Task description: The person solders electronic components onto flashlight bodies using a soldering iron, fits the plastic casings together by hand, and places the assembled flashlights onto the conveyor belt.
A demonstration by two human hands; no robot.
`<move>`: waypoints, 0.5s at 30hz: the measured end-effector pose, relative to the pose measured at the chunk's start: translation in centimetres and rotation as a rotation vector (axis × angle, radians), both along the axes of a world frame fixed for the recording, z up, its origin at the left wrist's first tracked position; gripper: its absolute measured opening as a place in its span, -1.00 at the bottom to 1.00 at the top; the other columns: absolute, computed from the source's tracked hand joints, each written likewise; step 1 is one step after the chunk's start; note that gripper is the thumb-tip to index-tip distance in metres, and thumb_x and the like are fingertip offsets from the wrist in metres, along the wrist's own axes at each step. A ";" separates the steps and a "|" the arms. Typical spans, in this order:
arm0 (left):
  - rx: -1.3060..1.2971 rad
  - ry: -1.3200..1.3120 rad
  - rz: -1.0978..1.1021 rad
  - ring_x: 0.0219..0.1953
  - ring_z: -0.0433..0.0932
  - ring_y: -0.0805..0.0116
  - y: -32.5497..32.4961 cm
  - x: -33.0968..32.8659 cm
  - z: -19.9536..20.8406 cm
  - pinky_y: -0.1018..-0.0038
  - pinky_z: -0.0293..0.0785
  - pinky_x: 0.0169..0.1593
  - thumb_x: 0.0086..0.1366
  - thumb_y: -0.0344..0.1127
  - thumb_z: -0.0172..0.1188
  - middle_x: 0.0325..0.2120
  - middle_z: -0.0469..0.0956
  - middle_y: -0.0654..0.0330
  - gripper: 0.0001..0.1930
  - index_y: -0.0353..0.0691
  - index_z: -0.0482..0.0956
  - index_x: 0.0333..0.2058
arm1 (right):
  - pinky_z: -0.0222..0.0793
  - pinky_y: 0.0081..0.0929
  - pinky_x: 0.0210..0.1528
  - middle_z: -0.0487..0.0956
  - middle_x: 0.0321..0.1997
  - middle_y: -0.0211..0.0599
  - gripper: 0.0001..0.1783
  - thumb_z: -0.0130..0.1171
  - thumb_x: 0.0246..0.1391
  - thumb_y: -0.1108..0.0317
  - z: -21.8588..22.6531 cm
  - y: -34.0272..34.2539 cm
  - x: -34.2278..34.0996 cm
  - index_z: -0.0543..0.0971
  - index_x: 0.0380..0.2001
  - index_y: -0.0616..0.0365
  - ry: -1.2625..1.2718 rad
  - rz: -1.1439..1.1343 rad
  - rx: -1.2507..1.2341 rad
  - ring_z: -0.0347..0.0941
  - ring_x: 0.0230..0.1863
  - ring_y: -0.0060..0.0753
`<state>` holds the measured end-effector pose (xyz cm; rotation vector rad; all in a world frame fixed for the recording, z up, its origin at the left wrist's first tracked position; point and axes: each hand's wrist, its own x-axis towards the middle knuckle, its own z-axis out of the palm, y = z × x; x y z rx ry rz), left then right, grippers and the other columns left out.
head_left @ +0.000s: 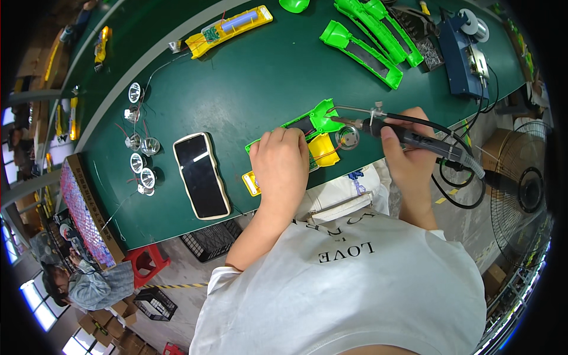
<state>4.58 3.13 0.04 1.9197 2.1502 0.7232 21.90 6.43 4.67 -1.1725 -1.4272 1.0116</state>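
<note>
Fingers: left-hand fingers (278,142) were curled down over a green and yellow housing, pressing it to the table; right-hand fingers (391,137) were wrapped narrowly around a soldering iron's handle.
Left hand (281,163): rested palm-down at the near edge of the green table (248,77), covering the middle of the housing.
Right hand (408,160): gripped the soldering iron (408,135) just right of the housing, the tool lying nearly level and pointing left.
Housing (319,118): lay near the table's near edge, centre of the scene; its green end stuck out far-right of the left hand, a yellow part (324,149) showing beside it.
Iron tip: sat over the housing's green end; whether it touched could not be told.
Reflector (347,138): a small round silver piece lay just right of the yellow part, under the iron.
Phone (201,174): dark-screened, flat on the table, left of the left hand.
Loose reflectors (142,160): a cluster with thin wires, farther left.
Far side: more green shells (361,53) and a yellow body (231,29).
Blue unit (461,53): far right on the table.
</note>
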 end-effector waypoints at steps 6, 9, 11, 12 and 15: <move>-0.050 0.041 -0.017 -0.47 0.43 0.24 0.0 0.0 0.1 0.36 0.24 -0.35 -0.02 -0.44 0.14 -0.59 0.46 0.20 -0.98 -0.21 0.53 -0.55 | 0.26 -0.78 -0.45 0.45 -0.48 -0.39 -0.83 0.17 -0.13 0.53 -0.4 -0.2 -0.5 0.42 -0.41 0.29 0.001 0.087 -0.168 0.32 -0.46 -0.73; -0.063 0.052 -0.030 -0.46 0.43 0.24 0.0 0.0 0.3 0.36 0.24 -0.34 -0.02 -0.43 0.13 -0.59 0.46 0.20 -0.97 -0.21 0.53 -0.55 | 0.22 -0.79 -0.50 0.44 -0.52 -0.41 -0.83 0.18 -0.11 0.50 -0.7 -0.2 -0.6 0.41 -0.43 0.28 -0.017 0.120 -0.185 0.30 -0.50 -0.74; -0.069 0.052 -0.041 -0.45 0.43 0.24 0.0 0.0 0.4 0.36 0.24 -0.34 -0.02 -0.43 0.14 -0.58 0.46 0.21 -0.97 -0.21 0.54 -0.55 | 0.21 -0.78 -0.52 0.44 -0.55 -0.42 -0.83 0.18 -0.10 0.49 -1.0 -0.2 -0.7 0.40 -0.44 0.27 -0.013 0.131 -0.187 0.29 -0.52 -0.74; -0.072 0.065 -0.044 -0.45 0.43 0.24 0.0 0.0 0.4 0.36 0.24 -0.34 -0.02 -0.43 0.14 -0.58 0.46 0.21 -0.97 -0.21 0.54 -0.54 | 0.20 -0.77 -0.53 0.44 -0.56 -0.43 -0.83 0.18 -0.10 0.48 -1.1 -0.2 -0.7 0.40 -0.44 0.27 -0.005 0.144 -0.191 0.28 -0.53 -0.75; -0.083 0.087 -0.045 -0.45 0.43 0.24 0.1 0.1 0.4 0.36 0.24 -0.34 -0.03 -0.43 0.14 -0.58 0.47 0.21 -0.97 -0.20 0.54 -0.54 | 0.19 -0.75 -0.48 0.40 -0.52 -0.44 -0.86 0.14 -0.10 0.52 -0.9 -0.2 -0.8 0.40 -0.44 0.27 -0.026 0.171 -0.238 0.26 -0.50 -0.74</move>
